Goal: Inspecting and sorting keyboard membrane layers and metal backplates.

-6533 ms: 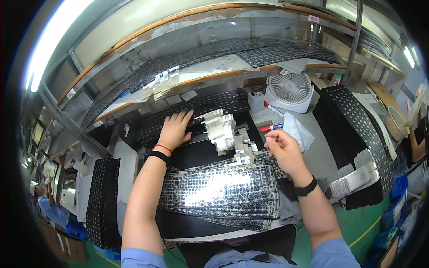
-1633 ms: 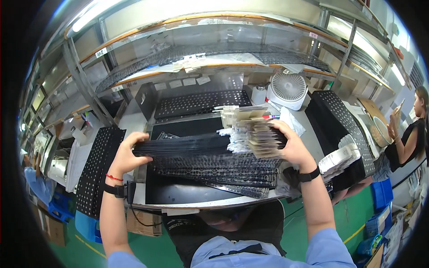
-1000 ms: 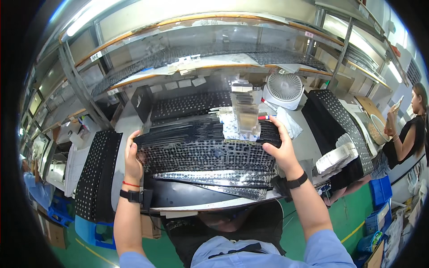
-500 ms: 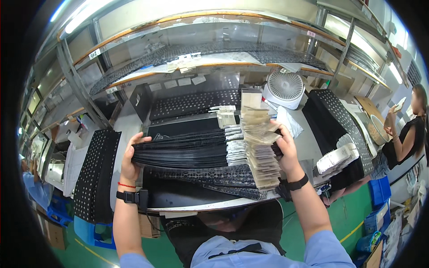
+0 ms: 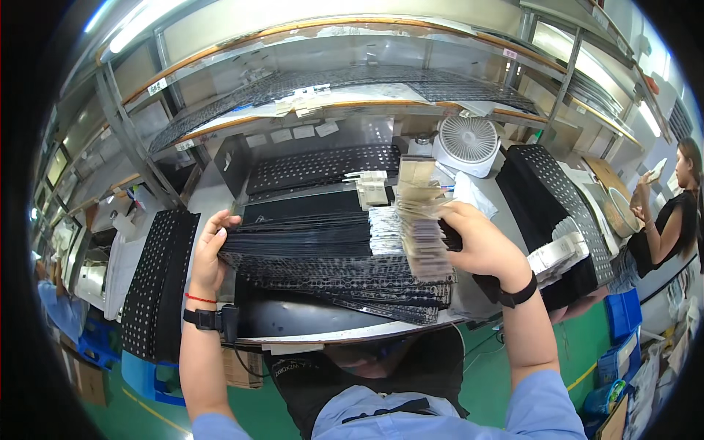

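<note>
We had a thick stack of thin black sheets (image 5: 301, 236) between the two hands, edges fanned toward us, above the bench (image 5: 209, 192). The left hand (image 5: 210, 253) was cupped round the stack's left end. The right hand (image 5: 480, 242) was bent in at the other end, fingers and thumb closed on it, though the tips were partly hidden. Just inside the right hand we noted pale tails (image 5: 425, 246) bunched on the sheets — blurred, some standing up past the stack. Below the stack, on our side, lay patterned sheets (image 5: 345, 284) in a slanting pile. Beyond the hands: a dotted black panel (image 5: 323, 169); past the right hand, a white cloth (image 5: 475, 196) and, farther off, a white fan (image 5: 468, 143). Outside the left hand — a dotted black pile (image 5: 152, 286).
</note>
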Motion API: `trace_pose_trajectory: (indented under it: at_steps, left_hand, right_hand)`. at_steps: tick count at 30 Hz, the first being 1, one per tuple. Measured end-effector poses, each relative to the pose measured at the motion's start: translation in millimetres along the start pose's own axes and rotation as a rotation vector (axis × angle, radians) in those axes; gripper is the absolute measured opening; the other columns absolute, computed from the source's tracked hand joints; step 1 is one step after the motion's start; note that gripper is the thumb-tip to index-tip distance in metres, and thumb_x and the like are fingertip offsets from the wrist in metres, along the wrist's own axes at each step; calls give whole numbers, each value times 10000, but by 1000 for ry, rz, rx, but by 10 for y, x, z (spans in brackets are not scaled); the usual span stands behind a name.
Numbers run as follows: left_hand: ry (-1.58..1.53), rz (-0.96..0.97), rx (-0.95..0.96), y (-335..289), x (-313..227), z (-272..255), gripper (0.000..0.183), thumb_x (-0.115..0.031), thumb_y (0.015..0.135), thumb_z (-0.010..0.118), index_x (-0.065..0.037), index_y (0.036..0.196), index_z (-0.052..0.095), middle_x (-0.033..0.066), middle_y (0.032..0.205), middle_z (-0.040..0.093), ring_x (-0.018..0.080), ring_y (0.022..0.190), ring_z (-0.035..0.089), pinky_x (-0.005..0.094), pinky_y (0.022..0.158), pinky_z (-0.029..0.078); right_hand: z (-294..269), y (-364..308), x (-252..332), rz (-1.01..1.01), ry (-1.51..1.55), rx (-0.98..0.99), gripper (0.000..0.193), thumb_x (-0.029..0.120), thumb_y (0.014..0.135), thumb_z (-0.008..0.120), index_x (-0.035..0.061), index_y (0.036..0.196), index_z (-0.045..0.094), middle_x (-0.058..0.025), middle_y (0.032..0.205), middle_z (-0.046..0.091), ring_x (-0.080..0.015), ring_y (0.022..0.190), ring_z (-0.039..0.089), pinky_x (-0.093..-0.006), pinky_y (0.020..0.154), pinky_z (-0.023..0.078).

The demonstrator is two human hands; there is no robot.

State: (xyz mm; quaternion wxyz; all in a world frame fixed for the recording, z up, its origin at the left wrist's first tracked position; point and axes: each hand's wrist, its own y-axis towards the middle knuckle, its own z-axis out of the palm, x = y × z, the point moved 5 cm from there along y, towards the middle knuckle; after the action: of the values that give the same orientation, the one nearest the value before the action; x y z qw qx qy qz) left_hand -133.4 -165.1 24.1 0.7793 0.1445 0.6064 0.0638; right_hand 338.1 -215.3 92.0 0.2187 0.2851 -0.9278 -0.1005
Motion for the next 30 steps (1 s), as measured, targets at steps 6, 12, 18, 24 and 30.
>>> trace_pose_trajectory:
  at_steps: [6, 12, 18, 24, 30]
  left_hand:
    - [90, -94, -45, 146, 71, -54, 305, -140, 1037, 471, -17, 1293, 583, 122, 1243, 658, 179, 1126, 609, 320, 1029, 455]
    - [-39, -163, -47, 77, 69, -25, 366, -252, 1057, 470, -13, 1314, 573, 145, 1288, 635, 204, 1185, 596, 338, 1051, 445]
    - [33, -120, 89, 4, 22, 55, 494, -326, 1034, 513, -42, 1435, 471, 132, 1392, 558, 202, 1265, 540, 341, 1078, 421]
    - [-54, -60, 7, 24, 170, -67, 465, -336, 1028, 496, -32, 1378, 528, 107, 1325, 598, 198, 1239, 557, 334, 1076, 416]
    - [-136, -42, -39, 40, 156, 73, 462, -383, 1023, 479, -12, 1284, 569, 104, 1255, 631, 204, 1173, 597, 350, 1033, 453]
  right_hand:
    - [81, 157, 98, -12, -262, -47, 958, 345, 633, 885, -89, 1369, 451, -268, 1311, 526, -425, 1221, 508, -455, 1058, 415]
    - [52, 155, 250, 36, -273, -27, 1016, 431, 632, 891, -121, 1358, 444, -267, 1270, 534, -419, 1208, 510, -453, 1055, 408]
    - [138, 173, 292, 10, -322, -77, 1101, 485, 607, 896, -179, 1350, 425, -266, 1251, 546, -405, 1194, 521, -441, 1056, 402]
    - [167, 185, 255, -41, -278, -171, 1048, 469, 613, 897, -111, 1358, 442, -242, 1267, 556, -402, 1198, 529, -449, 1056, 405]
    - [145, 184, 238, -21, -255, -208, 1044, 482, 613, 895, -119, 1344, 454, -232, 1214, 578, -394, 1172, 541, -477, 1059, 394]
